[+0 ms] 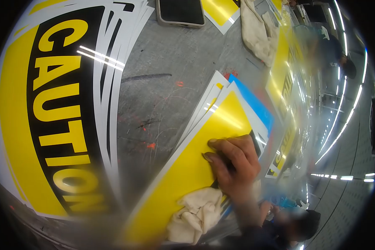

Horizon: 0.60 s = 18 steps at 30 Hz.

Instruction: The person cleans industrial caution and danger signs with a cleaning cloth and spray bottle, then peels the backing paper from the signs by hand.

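Note:
My right hand (235,162) comes in from the lower right, its fingers curled together over a yellow and black sign (196,146) with a white border. What lies between thumb and fingers, if anything, is hidden. Other sheets, one with a bright blue part (252,102), lie beneath that sign. Just below the hand, a crumpled off-white cloth (196,214) rests on the yellow surface. My left hand does not show.
A stack of yellow and black CAUTION signs (18,108) fills the left of the grey, scratched table (150,91). At the top lie a phone (180,10) and another cloth (256,37). Plastic-wrapped signs (283,75) line the right. A person (306,225) is at lower right.

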Each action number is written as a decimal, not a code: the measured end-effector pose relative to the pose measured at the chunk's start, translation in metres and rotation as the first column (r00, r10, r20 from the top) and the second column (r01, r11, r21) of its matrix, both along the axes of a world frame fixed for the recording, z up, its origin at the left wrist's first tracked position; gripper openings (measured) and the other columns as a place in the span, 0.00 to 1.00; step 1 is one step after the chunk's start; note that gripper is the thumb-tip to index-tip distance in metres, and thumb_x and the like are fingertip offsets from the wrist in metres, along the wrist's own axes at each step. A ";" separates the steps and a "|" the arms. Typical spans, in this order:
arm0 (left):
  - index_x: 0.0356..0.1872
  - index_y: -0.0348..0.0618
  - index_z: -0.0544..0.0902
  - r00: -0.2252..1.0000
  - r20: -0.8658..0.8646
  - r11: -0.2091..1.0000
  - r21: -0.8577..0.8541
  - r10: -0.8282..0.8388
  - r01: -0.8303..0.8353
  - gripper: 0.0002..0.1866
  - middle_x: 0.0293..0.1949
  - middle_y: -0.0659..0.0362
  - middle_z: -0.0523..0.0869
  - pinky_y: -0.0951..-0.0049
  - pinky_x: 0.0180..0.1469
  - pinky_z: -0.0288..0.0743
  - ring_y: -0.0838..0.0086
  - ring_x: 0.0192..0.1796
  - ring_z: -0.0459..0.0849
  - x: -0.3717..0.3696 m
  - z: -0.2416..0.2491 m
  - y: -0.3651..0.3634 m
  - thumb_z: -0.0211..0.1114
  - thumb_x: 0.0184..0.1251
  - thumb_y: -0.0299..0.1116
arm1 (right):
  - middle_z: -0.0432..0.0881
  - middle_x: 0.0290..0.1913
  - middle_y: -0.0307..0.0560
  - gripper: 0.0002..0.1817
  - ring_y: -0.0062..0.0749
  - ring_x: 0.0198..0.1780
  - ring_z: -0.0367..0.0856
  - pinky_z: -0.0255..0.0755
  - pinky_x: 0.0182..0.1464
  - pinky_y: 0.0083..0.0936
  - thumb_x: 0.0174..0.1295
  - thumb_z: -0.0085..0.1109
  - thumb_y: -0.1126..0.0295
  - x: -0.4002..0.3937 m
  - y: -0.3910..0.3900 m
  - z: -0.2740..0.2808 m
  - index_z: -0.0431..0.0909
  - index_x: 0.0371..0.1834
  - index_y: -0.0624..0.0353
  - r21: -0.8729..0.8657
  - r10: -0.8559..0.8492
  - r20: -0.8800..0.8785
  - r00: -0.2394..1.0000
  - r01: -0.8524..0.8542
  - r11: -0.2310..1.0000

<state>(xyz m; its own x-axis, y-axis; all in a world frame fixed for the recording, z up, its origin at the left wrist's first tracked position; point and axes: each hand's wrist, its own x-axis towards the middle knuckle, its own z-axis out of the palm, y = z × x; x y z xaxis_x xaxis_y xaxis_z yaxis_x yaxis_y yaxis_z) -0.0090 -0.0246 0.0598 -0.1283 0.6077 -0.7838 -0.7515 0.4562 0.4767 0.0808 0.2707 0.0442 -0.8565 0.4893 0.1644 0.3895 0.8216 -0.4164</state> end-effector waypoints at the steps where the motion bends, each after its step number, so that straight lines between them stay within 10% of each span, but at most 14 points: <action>1: 0.56 0.33 0.88 1.000 -0.010 1.000 0.009 -0.009 0.009 0.11 0.50 0.53 0.92 0.67 0.55 0.81 0.63 0.51 0.89 0.000 -0.001 -0.002 0.68 0.80 0.26 | 0.86 0.42 0.46 0.19 0.39 0.41 0.84 0.77 0.42 0.33 0.53 0.85 0.73 0.002 0.001 -0.002 0.91 0.48 0.59 0.002 0.006 -0.009 1.000 -0.006 1.000; 18: 0.58 0.32 0.86 0.998 -0.053 0.999 0.023 0.033 -0.032 0.13 0.51 0.52 0.92 0.65 0.56 0.81 0.62 0.52 0.89 0.004 -0.005 -0.001 0.70 0.78 0.28 | 0.91 0.35 0.41 0.09 0.16 0.34 0.85 0.79 0.40 0.18 0.63 0.81 0.74 -0.031 0.044 0.035 0.90 0.39 0.66 -0.549 -0.196 0.359 0.912 0.377 0.746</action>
